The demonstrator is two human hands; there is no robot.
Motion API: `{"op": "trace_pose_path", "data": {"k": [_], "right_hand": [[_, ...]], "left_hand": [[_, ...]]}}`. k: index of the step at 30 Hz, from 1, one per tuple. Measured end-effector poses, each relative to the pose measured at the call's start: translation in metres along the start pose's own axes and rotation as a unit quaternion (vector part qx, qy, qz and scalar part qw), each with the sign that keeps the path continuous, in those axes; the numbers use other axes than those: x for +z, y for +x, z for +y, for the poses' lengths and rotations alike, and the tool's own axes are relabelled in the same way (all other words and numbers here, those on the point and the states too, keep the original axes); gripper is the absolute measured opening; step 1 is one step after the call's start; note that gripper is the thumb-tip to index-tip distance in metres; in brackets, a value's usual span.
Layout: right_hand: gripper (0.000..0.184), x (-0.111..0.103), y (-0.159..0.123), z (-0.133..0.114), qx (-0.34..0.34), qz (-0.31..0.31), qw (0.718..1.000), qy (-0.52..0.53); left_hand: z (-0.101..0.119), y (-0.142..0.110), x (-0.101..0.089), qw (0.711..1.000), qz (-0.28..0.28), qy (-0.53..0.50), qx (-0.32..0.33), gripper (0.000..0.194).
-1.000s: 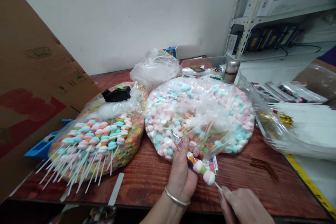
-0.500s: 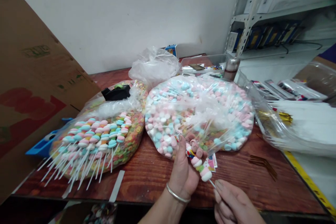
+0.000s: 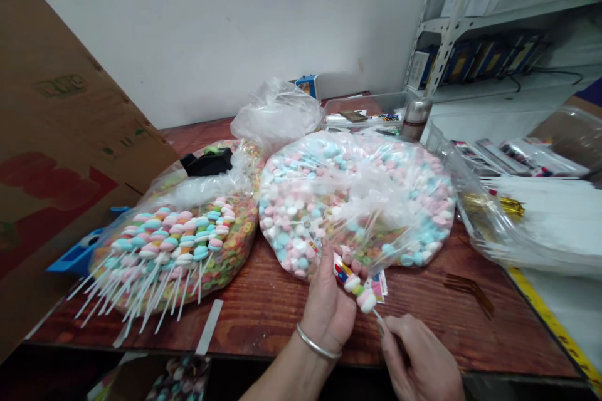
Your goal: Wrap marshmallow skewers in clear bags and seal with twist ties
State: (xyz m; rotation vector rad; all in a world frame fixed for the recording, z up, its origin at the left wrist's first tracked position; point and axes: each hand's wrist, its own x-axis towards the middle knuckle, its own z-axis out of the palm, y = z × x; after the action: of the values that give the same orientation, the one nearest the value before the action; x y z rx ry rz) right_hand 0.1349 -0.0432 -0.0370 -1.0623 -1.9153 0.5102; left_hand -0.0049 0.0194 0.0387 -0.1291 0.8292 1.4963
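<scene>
My left hand (image 3: 332, 304), with a bracelet at the wrist, has its fingers wrapped round the upper part of a marshmallow skewer (image 3: 362, 296). A small printed wrapper or label (image 3: 342, 270) in red, blue and yellow lies against the skewer between those fingers. The skewer's lower end shows white, pink and green pieces and points down to the right. My right hand (image 3: 418, 354) pinches the thin white stick (image 3: 377, 314) below the last marshmallow. Printed cards (image 3: 380, 287) lie on the table just beyond the skewer. My palm and fingers hide the skewer's top.
A large clear bag of pastel marshmallows (image 3: 291, 200) lies behind my hands. Many finished skewers (image 3: 174, 232) rest on a bag of ring candies (image 3: 239, 232) at left, beside a black tape dispenser (image 3: 207, 163). Brown twist ties (image 3: 470, 288) and a clear bin (image 3: 493, 250) are at right.
The skewer has shifted slightly up and left, and a little less of it shows below my left fingers. My right hand has turned and moved up with the stick.
</scene>
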Motion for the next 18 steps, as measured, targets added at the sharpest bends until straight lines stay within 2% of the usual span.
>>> {"op": "trace_pose_path", "data": {"k": [3,6,9,12,14,16,18], "right_hand": [[0.014,0.003,0.008,-0.007,0.110,-0.018,0.992,0.066],[0.025,0.005,0.015,-0.014,0.217,-0.066,0.958,0.174],[0.033,0.005,0.018,-0.013,0.311,-0.072,0.903,0.290],[0.038,0.007,0.018,-0.009,0.398,-0.049,0.816,0.416],[0.040,0.009,0.017,-0.007,0.420,-0.036,0.772,0.477],[0.039,0.011,0.017,-0.007,0.428,-0.024,0.749,0.505],[0.039,0.013,0.018,-0.008,0.436,-0.022,0.736,0.518]], "left_hand": [[-0.006,-0.003,0.000,1.000,-0.006,0.006,-0.006,0.031],[-0.012,-0.006,-0.004,0.999,-0.012,0.016,-0.026,0.026],[-0.012,-0.007,-0.011,0.998,-0.040,0.031,-0.040,0.028],[-0.005,-0.004,-0.017,0.993,-0.113,0.038,-0.013,0.040],[0.001,0.001,-0.019,0.988,-0.152,0.028,-0.008,0.045],[0.008,0.006,-0.020,0.987,-0.160,0.018,-0.006,0.048],[0.014,0.011,-0.019,0.989,-0.144,0.012,0.004,0.048]]}}
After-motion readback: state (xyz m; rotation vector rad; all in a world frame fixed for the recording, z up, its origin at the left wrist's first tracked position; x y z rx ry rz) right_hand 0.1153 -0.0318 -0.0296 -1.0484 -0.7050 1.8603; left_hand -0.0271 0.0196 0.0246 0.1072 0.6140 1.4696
